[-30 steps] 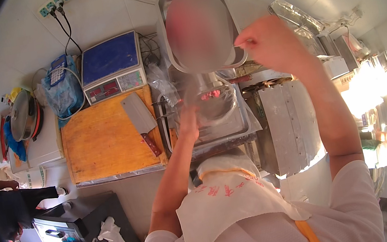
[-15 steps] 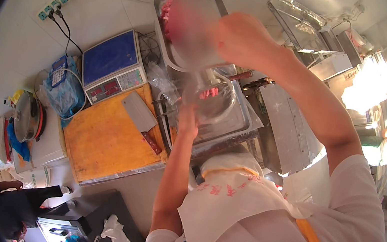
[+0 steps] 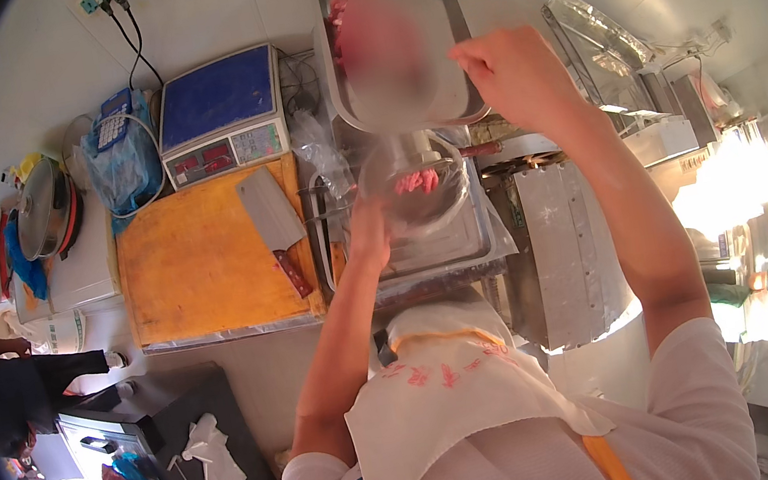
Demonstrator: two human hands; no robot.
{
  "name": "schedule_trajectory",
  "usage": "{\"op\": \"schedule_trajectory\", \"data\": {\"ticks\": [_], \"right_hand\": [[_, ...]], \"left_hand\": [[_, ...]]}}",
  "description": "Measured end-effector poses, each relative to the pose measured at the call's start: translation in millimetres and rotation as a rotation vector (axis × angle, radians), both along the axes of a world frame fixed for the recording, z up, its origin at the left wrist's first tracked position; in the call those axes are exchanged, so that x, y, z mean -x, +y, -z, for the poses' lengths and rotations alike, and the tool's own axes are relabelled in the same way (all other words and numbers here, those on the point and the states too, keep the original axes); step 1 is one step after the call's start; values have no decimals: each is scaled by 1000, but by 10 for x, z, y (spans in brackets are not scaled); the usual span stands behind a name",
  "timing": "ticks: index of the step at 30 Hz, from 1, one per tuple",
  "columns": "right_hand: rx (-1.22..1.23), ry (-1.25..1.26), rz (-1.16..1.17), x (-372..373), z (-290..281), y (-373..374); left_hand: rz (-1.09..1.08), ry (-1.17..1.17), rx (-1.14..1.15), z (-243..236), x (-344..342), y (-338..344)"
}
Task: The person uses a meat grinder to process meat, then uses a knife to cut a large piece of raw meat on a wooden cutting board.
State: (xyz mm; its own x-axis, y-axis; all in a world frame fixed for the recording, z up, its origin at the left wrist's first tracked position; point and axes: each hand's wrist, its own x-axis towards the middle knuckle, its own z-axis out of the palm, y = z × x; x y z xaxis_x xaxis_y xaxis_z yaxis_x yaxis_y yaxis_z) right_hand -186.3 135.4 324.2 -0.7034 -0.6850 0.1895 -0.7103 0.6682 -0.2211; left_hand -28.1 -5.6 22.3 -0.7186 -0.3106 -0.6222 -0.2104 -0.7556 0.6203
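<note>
A steel tray [image 3: 342, 96] sits at the far middle with pink-red meat [image 3: 340, 11] in it; a blurred patch hides much of the tray. My right hand [image 3: 519, 78] is beside its right edge, fingers curled inward; whatever they may hold is hidden. Below the tray, my left hand [image 3: 369, 232] grips the left side of a clear bowl-like container [image 3: 401, 222]. Ground meat [image 3: 417, 180] shows within its outline, close under a metal spout [image 3: 416, 146]. Beneath the container lies a shallow steel pan [image 3: 466, 252].
On the left, a cleaver [image 3: 272, 217] lies on a yellow cutting board [image 3: 187, 261]. Behind the board stands a blue-topped scale [image 3: 216, 101]. Metal equipment [image 3: 572, 250] stands to the right. A dark cabinet [image 3: 198, 400] is at lower left, near a person in dark clothes [image 3: 16, 389].
My right hand has drawn to the right, off the tray's edge. My left hand stays at the clear container. The whole view has shifted slightly.
</note>
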Motion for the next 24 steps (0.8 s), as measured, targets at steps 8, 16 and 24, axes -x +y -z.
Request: {"op": "schedule_trajectory", "data": {"ticks": [8, 16, 24], "right_hand": [[21, 106, -84, 71, -373, -77], [-66, 138, -197, -58, -49, -81], [130, 94, -69, 576, -54, -202]], "left_hand": [[69, 25, 50, -24, 2, -55], [11, 10, 34, -147, -28, -29], [35, 31, 39, -122, -20, -20]]}}
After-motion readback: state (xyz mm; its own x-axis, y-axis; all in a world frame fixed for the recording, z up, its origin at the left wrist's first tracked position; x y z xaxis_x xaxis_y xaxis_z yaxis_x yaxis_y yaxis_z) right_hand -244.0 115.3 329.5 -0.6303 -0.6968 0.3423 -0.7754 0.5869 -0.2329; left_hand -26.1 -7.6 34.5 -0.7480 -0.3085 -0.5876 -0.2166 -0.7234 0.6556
